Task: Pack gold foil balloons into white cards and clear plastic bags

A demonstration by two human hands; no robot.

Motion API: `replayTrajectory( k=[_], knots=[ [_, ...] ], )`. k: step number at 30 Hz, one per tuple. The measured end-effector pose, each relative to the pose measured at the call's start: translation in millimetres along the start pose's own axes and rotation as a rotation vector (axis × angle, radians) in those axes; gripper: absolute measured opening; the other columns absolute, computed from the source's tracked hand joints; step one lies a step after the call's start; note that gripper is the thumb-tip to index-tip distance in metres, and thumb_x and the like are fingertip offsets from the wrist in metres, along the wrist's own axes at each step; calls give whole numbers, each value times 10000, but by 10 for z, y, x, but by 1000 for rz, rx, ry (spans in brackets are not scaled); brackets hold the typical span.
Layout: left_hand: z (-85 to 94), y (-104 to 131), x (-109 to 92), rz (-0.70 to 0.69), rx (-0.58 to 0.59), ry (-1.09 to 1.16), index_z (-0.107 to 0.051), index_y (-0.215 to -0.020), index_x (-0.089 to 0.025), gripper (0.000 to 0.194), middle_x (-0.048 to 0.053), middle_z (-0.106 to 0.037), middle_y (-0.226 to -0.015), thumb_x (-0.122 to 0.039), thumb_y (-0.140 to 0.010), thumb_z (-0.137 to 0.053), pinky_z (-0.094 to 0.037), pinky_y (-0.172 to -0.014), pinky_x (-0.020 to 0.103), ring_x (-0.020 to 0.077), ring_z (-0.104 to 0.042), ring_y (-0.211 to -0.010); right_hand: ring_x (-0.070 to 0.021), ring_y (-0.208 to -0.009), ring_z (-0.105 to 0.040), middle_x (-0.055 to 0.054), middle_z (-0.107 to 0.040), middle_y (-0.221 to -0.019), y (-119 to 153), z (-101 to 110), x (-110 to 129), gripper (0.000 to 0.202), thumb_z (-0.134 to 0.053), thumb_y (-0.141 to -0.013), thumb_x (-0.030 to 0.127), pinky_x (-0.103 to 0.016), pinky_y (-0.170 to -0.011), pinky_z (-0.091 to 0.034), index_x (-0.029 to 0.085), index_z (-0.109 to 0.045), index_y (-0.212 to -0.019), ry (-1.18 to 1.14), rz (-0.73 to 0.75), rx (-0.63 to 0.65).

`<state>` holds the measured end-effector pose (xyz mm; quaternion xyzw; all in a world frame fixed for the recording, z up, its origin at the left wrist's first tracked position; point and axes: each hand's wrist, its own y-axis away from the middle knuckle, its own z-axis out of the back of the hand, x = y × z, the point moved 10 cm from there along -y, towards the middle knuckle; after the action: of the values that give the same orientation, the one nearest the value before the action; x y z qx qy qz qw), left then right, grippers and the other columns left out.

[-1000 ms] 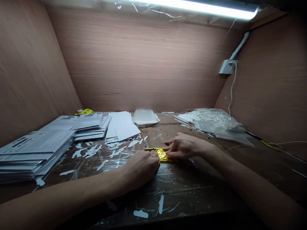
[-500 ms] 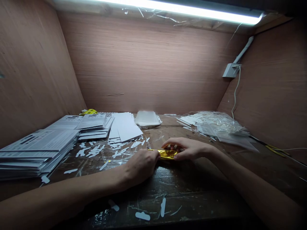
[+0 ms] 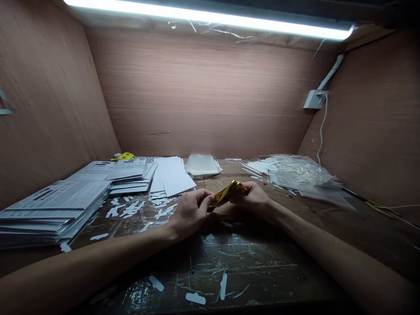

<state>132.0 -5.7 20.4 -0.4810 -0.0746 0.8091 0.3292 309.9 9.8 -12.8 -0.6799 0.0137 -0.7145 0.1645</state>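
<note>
A shiny gold foil sheet (image 3: 228, 194), creased and folded, is held between my two hands above the dark wooden table (image 3: 249, 262). My left hand (image 3: 192, 211) pinches its near left end between thumb and fingers. At the other end, my right hand (image 3: 254, 197) grips the foil's raised right side, with some fingers hidden behind it. Just left of my left hand lie small white cardboard cut-outs (image 3: 131, 209).
Stacks of printed cards (image 3: 55, 205) stand at the left, beside blank white sheets (image 3: 173, 177). Clear plastic sleeves (image 3: 202, 165) lie at the back. White strips and plastic bags (image 3: 298, 170) are heaped at right, near cables (image 3: 380, 209). Wooden walls enclose three sides.
The gold foil has been lifted from near the table and tilted, its right end now higher. My right hand has closed on that end; my left hand still grips the other.
</note>
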Motion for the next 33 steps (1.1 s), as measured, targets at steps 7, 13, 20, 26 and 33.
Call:
replayTrajectory(
  k=[7, 13, 20, 26, 33],
  knots=[
    [-2, -153, -57, -123, 71, 20, -735, -995, -172, 269, 75, -775, -956, -329, -984, -517, -546, -780, 318, 189, -706, -843, -119, -602, -611, -43, -748, -743, -4, 51, 142, 249, -943, -613, 295, -242, -538, -507, 175, -803, -779, -113, 109, -105],
    [405, -574, 342, -72, 218, -719, -767, -1023, -165, 408, 167, -754, -1064, -469, -753, -739, -500, -882, 403, 336, -678, -1047, -153, -641, -660, -44, -759, -768, 23, 152, 341, 251, -896, -693, 361, -292, -601, -571, 185, -801, -844, 24, 257, -205],
    [534, -557, 671, 65, 421, -922, -649, -576, -179, 301, 36, -594, -516, -311, -840, -592, -324, -541, 274, 148, -489, -485, -187, -817, -706, -63, -786, -896, 369, -509, 804, 158, -622, -922, 146, -322, -748, -579, 189, -770, -956, 743, 771, 25],
    [553, -507, 582, 6, 334, -1030, -698, -689, -146, 236, 132, -693, -714, -125, -821, -503, -363, -615, 297, 199, -587, -645, -187, -862, -706, -68, -782, -950, 458, -760, 740, 264, -523, -913, 32, -332, -816, -582, 194, -720, -984, 826, 887, 162],
    [675, -296, 437, -2, 210, -1178, -728, -875, -129, 275, 160, -712, -812, -47, -813, -472, -442, -665, 323, 262, -670, -760, -186, -898, -705, -51, -790, -993, 446, -693, 738, 327, -518, -881, -2, -332, -821, -595, 199, -725, -1036, 833, 885, 134]
  ],
)
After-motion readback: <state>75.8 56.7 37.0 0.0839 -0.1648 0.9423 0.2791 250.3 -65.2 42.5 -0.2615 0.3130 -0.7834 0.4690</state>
